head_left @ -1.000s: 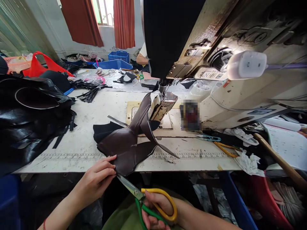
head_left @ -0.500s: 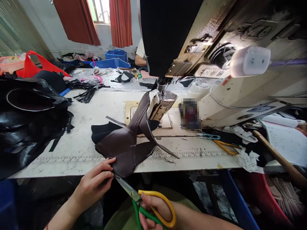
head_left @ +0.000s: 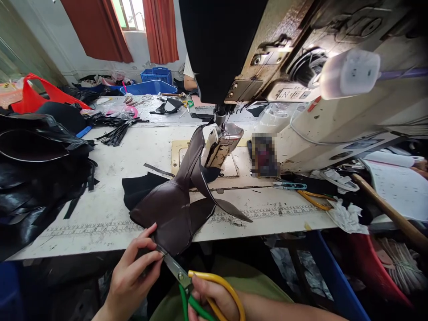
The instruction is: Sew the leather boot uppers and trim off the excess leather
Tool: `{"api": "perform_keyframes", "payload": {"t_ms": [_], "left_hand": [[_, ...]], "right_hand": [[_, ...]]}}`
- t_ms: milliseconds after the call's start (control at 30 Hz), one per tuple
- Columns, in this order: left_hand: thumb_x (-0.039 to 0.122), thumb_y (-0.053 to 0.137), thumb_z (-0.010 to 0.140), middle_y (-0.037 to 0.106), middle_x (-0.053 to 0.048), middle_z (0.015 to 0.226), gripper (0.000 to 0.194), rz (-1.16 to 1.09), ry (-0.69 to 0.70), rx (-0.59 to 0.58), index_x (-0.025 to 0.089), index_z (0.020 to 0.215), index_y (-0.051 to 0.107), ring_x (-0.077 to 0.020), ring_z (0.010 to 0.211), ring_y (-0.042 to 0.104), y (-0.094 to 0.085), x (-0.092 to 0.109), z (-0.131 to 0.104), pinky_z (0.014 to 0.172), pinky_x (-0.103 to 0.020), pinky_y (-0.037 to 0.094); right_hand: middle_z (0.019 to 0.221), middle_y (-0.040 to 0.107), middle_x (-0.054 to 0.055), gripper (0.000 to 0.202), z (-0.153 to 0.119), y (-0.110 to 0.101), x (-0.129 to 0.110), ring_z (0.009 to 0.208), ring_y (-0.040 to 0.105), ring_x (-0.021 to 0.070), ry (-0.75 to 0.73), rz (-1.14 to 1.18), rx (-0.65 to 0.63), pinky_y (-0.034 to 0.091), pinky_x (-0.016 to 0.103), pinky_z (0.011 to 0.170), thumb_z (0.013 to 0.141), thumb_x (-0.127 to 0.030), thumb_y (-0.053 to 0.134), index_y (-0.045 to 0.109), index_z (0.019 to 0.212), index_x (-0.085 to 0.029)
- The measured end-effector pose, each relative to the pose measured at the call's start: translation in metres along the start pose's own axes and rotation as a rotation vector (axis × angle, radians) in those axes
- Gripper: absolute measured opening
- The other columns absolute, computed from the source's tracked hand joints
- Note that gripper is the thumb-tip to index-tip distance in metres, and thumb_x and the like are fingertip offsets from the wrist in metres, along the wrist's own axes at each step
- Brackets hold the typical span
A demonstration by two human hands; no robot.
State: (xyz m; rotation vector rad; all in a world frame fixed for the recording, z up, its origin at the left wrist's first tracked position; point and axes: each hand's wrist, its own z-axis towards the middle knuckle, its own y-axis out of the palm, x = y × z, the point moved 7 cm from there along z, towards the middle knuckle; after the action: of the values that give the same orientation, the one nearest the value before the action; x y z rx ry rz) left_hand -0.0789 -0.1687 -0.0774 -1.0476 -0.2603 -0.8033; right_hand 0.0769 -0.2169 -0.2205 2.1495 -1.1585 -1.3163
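A dark brown leather piece [head_left: 170,209] lies over the front of the sewing table, its upper end running up to the needle area of the post-bed sewing machine [head_left: 222,145]. My left hand [head_left: 133,267] pinches the leather's lower left edge between thumb and fingers. In my right hand [head_left: 216,296] is a pair of scissors [head_left: 175,268] with one yellow and one green handle. Their blades look nearly closed, with the tips at the leather's lower edge beside my left fingertips. A black piece of material [head_left: 138,189] shows under the leather's left side.
Black leather pieces [head_left: 40,187] are heaped on the left. Small thread snips [head_left: 290,185], yellow-handled scissors [head_left: 314,199] and a crumpled white cloth [head_left: 347,216] lie at right. A printed ruler [head_left: 267,214] runs along the front edge. Another person's arm [head_left: 190,82] shows behind the machine.
My view has shifted slightly. My left hand and the scissors sit a little lower, and the leather's lower edge is drawn slightly toward me. The scissor blades remain at that edge.
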Motion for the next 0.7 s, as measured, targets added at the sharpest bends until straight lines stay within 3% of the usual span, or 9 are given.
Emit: {"api": "perform_keyframes", "payload": {"t_ms": [200,333,433,533,600,700], "left_hand": [[-0.001,0.057,0.082,0.048,-0.009,0.114,0.026,0.011,-0.097,-0.022,0.023,0.092,0.059,-0.0353,0.137,0.039,0.003,0.002,-0.007,0.111,-0.064,0.036],[0.002,0.053,0.084,0.046,-0.010,0.123,0.023,-0.023,-0.123,-0.096,0.023,0.081,0.060,-0.0390,0.142,0.029,0.009,0.017,-0.006,0.109,-0.073,0.029],[0.005,0.051,0.085,0.047,-0.010,0.124,0.022,-0.025,-0.109,-0.103,0.023,0.075,0.059,-0.0396,0.140,0.031,0.008,0.029,-0.002,0.107,-0.064,0.036],[0.016,0.055,0.088,0.053,-0.008,0.100,0.010,0.132,-0.180,0.008,0.023,0.081,0.057,-0.0270,0.108,0.054,-0.006,0.021,0.007,0.084,-0.040,0.049],[0.029,0.055,0.091,0.053,-0.004,0.081,0.016,0.258,-0.240,-0.007,0.024,0.076,0.054,-0.0224,0.082,0.052,-0.006,0.010,0.015,0.067,-0.035,0.044],[0.046,0.053,0.091,0.050,-0.003,0.066,0.036,0.399,-0.289,-0.069,0.024,0.062,0.048,-0.0228,0.069,0.045,0.007,0.001,0.026,0.061,-0.036,0.035]], "right_hand": [[0.045,0.042,0.000,0.086,0.011,-0.006,0.024,0.038,0.036,0.0069,-0.002,-0.005,0.069,0.024,0.019,0.038,0.074,-0.091,0.019,0.055,0.060,-0.013],[0.042,0.043,0.000,0.092,0.018,0.001,0.012,0.033,0.036,0.0077,-0.049,0.097,0.015,0.023,0.020,0.035,0.069,-0.095,0.015,0.056,0.059,-0.014],[0.036,0.035,-0.004,0.090,0.015,0.009,-0.017,0.030,0.035,0.0094,-0.127,0.209,-0.053,0.026,0.022,0.035,0.074,-0.093,0.010,0.053,0.058,-0.016],[0.037,0.034,-0.004,0.088,0.007,0.013,-0.035,0.031,0.034,0.0088,-0.149,0.200,-0.051,0.027,0.022,0.036,0.079,-0.090,0.012,0.053,0.058,-0.015],[0.039,0.036,-0.004,0.087,0.002,0.011,-0.036,0.032,0.034,0.0078,-0.139,0.102,0.030,0.027,0.021,0.037,0.079,-0.090,0.017,0.054,0.057,-0.014],[0.042,0.041,-0.001,0.085,-0.005,0.002,-0.036,0.037,0.038,0.0072,-0.180,-0.145,0.219,0.028,0.020,0.039,0.079,-0.089,0.027,0.057,0.057,-0.012]]}}
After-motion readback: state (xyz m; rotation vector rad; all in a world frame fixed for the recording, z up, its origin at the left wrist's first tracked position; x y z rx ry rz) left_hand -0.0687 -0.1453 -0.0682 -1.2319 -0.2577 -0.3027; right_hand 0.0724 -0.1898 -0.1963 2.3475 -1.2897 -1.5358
